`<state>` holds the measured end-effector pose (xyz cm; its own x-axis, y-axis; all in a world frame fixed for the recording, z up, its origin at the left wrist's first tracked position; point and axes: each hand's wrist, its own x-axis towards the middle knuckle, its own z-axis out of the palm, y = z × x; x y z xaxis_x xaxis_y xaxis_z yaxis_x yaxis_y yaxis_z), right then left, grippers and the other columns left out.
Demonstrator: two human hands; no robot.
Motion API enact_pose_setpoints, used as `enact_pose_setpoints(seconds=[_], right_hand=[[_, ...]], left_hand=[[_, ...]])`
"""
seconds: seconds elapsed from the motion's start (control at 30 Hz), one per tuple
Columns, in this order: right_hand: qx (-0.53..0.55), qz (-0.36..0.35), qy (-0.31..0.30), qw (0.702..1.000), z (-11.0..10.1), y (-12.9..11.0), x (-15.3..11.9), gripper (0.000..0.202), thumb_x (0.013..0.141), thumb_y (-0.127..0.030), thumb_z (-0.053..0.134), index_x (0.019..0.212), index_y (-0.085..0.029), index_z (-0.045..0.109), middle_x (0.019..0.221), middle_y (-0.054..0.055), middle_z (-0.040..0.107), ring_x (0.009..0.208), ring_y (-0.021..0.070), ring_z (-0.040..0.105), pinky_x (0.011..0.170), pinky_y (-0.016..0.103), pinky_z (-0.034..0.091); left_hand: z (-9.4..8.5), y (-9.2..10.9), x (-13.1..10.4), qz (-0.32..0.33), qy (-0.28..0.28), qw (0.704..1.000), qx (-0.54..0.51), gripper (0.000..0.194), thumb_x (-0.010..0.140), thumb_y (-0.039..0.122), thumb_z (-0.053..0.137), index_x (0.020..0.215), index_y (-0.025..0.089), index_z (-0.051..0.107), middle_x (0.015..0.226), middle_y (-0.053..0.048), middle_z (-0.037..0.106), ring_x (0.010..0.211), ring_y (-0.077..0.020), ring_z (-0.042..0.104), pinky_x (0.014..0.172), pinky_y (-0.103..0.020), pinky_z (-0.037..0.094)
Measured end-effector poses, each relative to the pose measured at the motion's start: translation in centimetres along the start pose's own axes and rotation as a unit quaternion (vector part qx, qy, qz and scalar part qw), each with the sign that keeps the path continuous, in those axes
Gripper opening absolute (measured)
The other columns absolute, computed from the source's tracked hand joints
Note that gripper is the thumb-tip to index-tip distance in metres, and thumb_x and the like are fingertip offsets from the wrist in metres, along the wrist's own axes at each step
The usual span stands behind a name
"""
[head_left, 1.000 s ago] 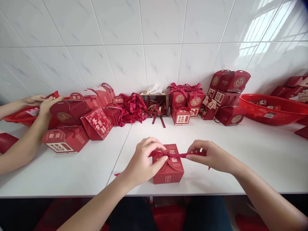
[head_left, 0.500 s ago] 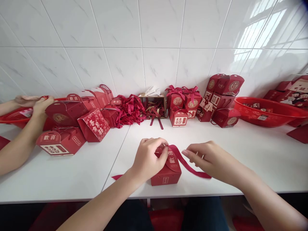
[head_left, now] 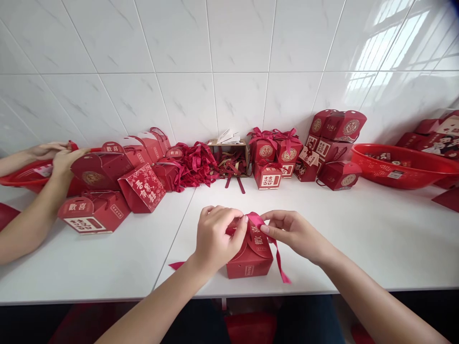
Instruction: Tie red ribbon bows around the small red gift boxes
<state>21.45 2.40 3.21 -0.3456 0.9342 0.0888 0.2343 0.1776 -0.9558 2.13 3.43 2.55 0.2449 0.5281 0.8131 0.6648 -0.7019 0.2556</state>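
In the head view a small red gift box (head_left: 249, 265) with a rounded, folded-over lid stands on the white table in front of me. My left hand (head_left: 218, 235) is closed at the top of the box, pinching a dark pink ribbon (head_left: 256, 219) there. My right hand (head_left: 296, 235) has thumb and finger pressed on the same ribbon at the lid's right side. One ribbon tail hangs down past the box's right side. The other tail lies on the table to the left, partly behind my left forearm. My left fingers hide part of the lid.
Behind the box lie a heap of ribbons (head_left: 197, 165) and an open carton (head_left: 231, 160) of strips. Finished boxes with bows (head_left: 265, 148) stand beside it. Red baskets (head_left: 412, 174) and box stacks (head_left: 339, 134) line the wall. A co-worker's arms (head_left: 43, 205) reach in from the left.
My right hand has moved left to the lid and closed on the ribbon. The right tail, stretched out to the right before, now hangs down beside the box. My left hand stays at the lid.
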Motion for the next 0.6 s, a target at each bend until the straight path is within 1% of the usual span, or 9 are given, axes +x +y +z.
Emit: enact_pose_setpoints(seconds=[0.1, 0.2, 0.3, 0.37, 0.4, 0.43, 0.47, 0.53, 0.6], right_hand=[[-0.045, -0.028, 0.025, 0.998, 1.1, -0.1, 0.4, 0.029, 0.084, -0.038, 0.062, 0.101, -0.018, 0.072, 0.061, -0.003, 0.058, 0.059, 0.0119, 0.048, 0.063, 0.026, 0.042], [-0.018, -0.033, 0.034, 0.999, 2.4, 0.2, 0.8, 0.026, 0.085, -0.038, 0.059, 0.092, -0.018, 0.074, 0.063, -0.002, 0.061, 0.061, 0.0127, 0.051, 0.064, 0.027, 0.044], [0.006, -0.039, 0.088, 0.995, 3.3, 0.8, 0.9, 0.026, 0.084, -0.039, 0.061, 0.084, -0.018, 0.075, 0.07, 0.002, 0.064, 0.065, 0.0148, 0.055, 0.065, 0.028, 0.045], [-0.002, -0.077, 0.126, 0.989, 3.5, 1.3, 0.9, 0.022, 0.084, -0.038, 0.062, 0.08, -0.019, 0.074, 0.075, 0.003, 0.065, 0.069, 0.0158, 0.056, 0.065, 0.029, 0.047], [-0.004, -0.099, 0.128, 0.987, 3.5, 1.6, 0.9, 0.021, 0.084, -0.036, 0.062, 0.079, -0.019, 0.073, 0.078, 0.004, 0.065, 0.071, 0.0164, 0.058, 0.067, 0.029, 0.047], [0.0, -0.12, 0.112, 0.986, 3.5, 1.7, 0.8, 0.019, 0.085, -0.034, 0.062, 0.078, -0.019, 0.072, 0.08, 0.005, 0.066, 0.074, 0.017, 0.06, 0.069, 0.029, 0.048], [0.007, -0.136, 0.082, 0.987, 3.4, 1.8, 0.8, 0.018, 0.087, -0.032, 0.06, 0.079, -0.02, 0.071, 0.082, 0.005, 0.068, 0.078, 0.0175, 0.061, 0.073, 0.03, 0.049], [0.017, -0.145, 0.014, 0.989, 3.1, 1.8, 0.7, 0.017, 0.089, -0.029, 0.057, 0.082, -0.021, 0.07, 0.086, 0.004, 0.07, 0.085, 0.0178, 0.064, 0.079, 0.03, 0.049], [0.017, -0.13, -0.019, 0.991, 2.9, 1.6, 0.6, 0.017, 0.091, -0.027, 0.054, 0.084, -0.021, 0.069, 0.087, 0.003, 0.071, 0.085, 0.0173, 0.065, 0.079, 0.03, 0.049]], left_hand=[[0.1, 0.1, -0.1, -0.009, 0.008, 1.0, -0.006, 0.01, 0.084, 0.018, 0.057, 0.074, 0.019, 0.059, 0.064, 0.002, 0.066, 0.061, -0.0146, 0.06, 0.071, -0.034, 0.04], [-0.3, 0.4, -0.3, -0.039, -0.027, 0.998, -0.047, 0.009, 0.084, 0.019, 0.057, 0.076, 0.02, 0.059, 0.069, 0.0, 0.066, 0.067, -0.0162, 0.06, 0.072, -0.034, 0.042], [-1.1, -0.1, -1.0, -0.1, -0.071, 0.984, -0.128, 0.006, 0.084, 0.023, 0.054, 0.086, 0.021, 0.06, 0.084, -0.004, 0.064, 0.084, -0.0198, 0.059, 0.078, -0.034, 0.045], [-1.6, -0.9, -1.8, -0.173, -0.078, 0.968, -0.162, 0.009, 0.084, 0.027, 0.052, 0.089, 0.021, 0.057, 0.091, -0.005, 0.061, 0.091, -0.0208, 0.058, 0.08, -0.034, 0.046], [-1.7, -1.4, -2.2, -0.221, -0.083, 0.957, -0.17, 0.009, 0.084, 0.029, 0.053, 0.088, 0.022, 0.055, 0.091, -0.004, 0.059, 0.091, -0.0205, 0.057, 0.079, -0.034, 0.046], [-1.8, -1.9, -2.6, -0.272, -0.095, 0.94, -0.181, 0.011, 0.084, 0.032, 0.054, 0.086, 0.022, 0.053, 0.09, -0.003, 0.058, 0.088, -0.0196, 0.057, 0.077, -0.032, 0.046], [-1.8, -2.3, -2.9, -0.319, -0.116, 0.919, -0.2, 0.014, 0.083, 0.035, 0.055, 0.083, 0.022, 0.051, 0.087, -0.002, 0.057, 0.084, -0.0184, 0.057, 0.074, -0.031, 0.046], [-1.7, -2.8, -3.3, -0.392, -0.183, 0.861, -0.266, 0.022, 0.084, 0.042, 0.056, 0.08, 0.021, 0.05, 0.08, 0.0, 0.056, 0.076, -0.0159, 0.057, 0.07, -0.028, 0.046], [-1.7, -3.0, -3.5, -0.433, -0.245, 0.798, -0.339, 0.029, 0.086, 0.048, 0.053, 0.078, 0.02, 0.052, 0.073, 0.001, 0.057, 0.069, -0.0143, 0.057, 0.068, -0.027, 0.046]])
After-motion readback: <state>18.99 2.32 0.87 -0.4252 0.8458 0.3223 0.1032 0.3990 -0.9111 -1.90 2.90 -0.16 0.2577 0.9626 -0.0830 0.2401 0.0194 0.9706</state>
